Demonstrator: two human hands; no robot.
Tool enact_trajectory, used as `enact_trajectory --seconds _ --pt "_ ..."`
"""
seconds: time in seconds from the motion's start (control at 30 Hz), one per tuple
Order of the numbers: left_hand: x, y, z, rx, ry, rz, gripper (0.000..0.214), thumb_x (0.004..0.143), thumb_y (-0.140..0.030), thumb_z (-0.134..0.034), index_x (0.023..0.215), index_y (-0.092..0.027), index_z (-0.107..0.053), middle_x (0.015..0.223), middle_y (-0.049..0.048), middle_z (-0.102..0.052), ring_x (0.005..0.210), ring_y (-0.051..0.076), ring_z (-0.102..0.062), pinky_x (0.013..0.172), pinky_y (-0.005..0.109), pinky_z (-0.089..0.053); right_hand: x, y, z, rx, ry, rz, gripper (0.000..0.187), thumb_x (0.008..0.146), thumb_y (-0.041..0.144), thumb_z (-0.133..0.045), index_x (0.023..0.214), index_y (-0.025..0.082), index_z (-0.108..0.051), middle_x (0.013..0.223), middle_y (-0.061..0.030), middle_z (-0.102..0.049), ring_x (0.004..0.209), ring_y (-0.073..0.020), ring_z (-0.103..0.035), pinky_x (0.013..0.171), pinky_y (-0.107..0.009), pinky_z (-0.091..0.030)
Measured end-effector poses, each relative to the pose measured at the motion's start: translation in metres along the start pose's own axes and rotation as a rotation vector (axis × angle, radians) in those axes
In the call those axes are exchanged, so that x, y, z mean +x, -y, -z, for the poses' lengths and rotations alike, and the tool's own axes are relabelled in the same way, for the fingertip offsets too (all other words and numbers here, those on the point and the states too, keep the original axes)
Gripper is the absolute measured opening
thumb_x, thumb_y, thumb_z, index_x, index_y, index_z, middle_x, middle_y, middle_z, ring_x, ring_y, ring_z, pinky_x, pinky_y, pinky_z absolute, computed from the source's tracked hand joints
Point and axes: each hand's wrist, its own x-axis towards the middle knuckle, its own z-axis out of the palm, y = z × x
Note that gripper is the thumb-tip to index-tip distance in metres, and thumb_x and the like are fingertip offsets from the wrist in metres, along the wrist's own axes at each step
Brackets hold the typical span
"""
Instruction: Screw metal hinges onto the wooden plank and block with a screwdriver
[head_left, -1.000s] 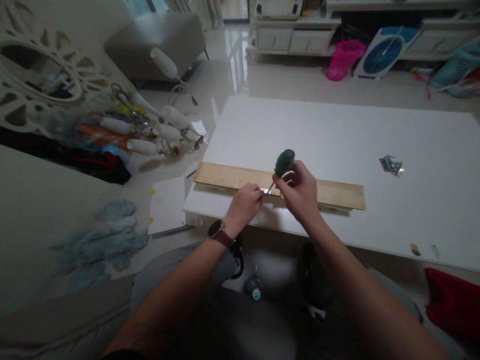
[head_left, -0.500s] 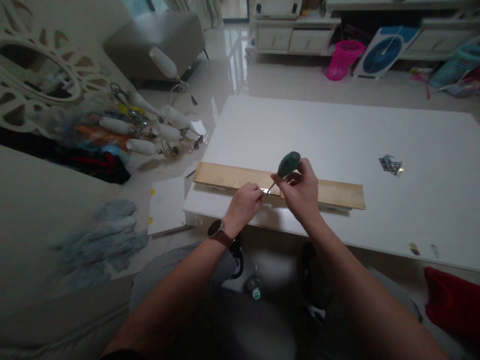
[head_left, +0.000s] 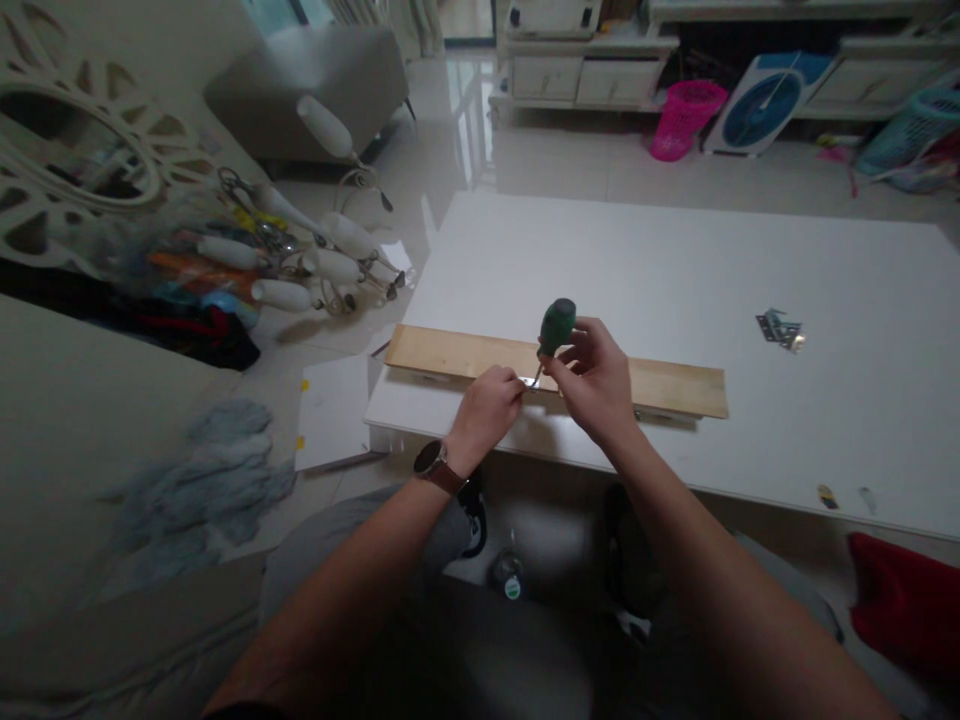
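Observation:
A long wooden board [head_left: 465, 355] lies across the near left part of a white panel [head_left: 637, 270]. My right hand [head_left: 596, 385] grips a screwdriver [head_left: 558, 326] by its green handle, which stands nearly upright. The tip of its shaft meets a small metal bracket [head_left: 528, 383] at the board's near edge. Beside it my left hand [head_left: 487, 408] is closed, fingertips pinched against the bracket; a screw between them cannot be made out.
Loose metal brackets [head_left: 781, 329] lie on the panel to the right. Small bits [head_left: 827, 497] sit near its front edge. On the floor stand a bottle [head_left: 510, 575] between my feet, a chandelier [head_left: 330, 262] at left, and a pink basket [head_left: 686, 120] at the back.
The screwdriver's handle has swung left and become more upright, with my right hand shifting slightly left. My left hand stays at the bracket.

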Motion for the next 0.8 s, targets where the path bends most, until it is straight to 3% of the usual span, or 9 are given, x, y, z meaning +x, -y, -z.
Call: enact_trajectory --seconds 0.3,0.57,0.8 --pt "0.001 0.000 0.001 0.016 0.018 0.002 0.020 0.100 -0.010 -0.059 0.095 -0.017 -0.077 0.094 0.0084 -0.069 0.096 0.023 -0.063 0.085 0.034 -0.052 0.000 -0.001 -0.002 -0.067 -0.054 0.028 0.032 0.078 0.024 -0.075 0.106 0.028 -0.060 0.091 0.0015 -0.074 0.066 -0.0148 -0.064 0.056 -0.029 -0.049" --pt "0.001 0.000 0.002 0.046 0.019 -0.005 0.020 0.101 -0.011 -0.059 0.095 -0.017 -0.077 0.095 0.0087 -0.070 0.097 0.023 -0.063 0.085 0.034 -0.051 -0.002 -0.001 -0.002 -0.045 -0.041 0.058 0.032 0.081 0.022 -0.071 0.110 0.028 -0.061 0.101 -0.0003 -0.075 0.070 -0.0144 -0.066 0.053 -0.027 -0.048" --pt "0.003 -0.006 0.010 0.091 0.077 0.034 0.019 0.101 -0.015 -0.059 0.099 -0.018 -0.078 0.099 0.0086 -0.072 0.095 0.022 -0.066 0.085 0.034 -0.050 -0.002 0.011 0.012 -0.004 -0.194 0.136 0.031 0.082 0.024 -0.075 0.109 0.029 -0.060 0.093 -0.0009 -0.072 0.077 -0.0171 -0.067 0.052 -0.027 -0.049"
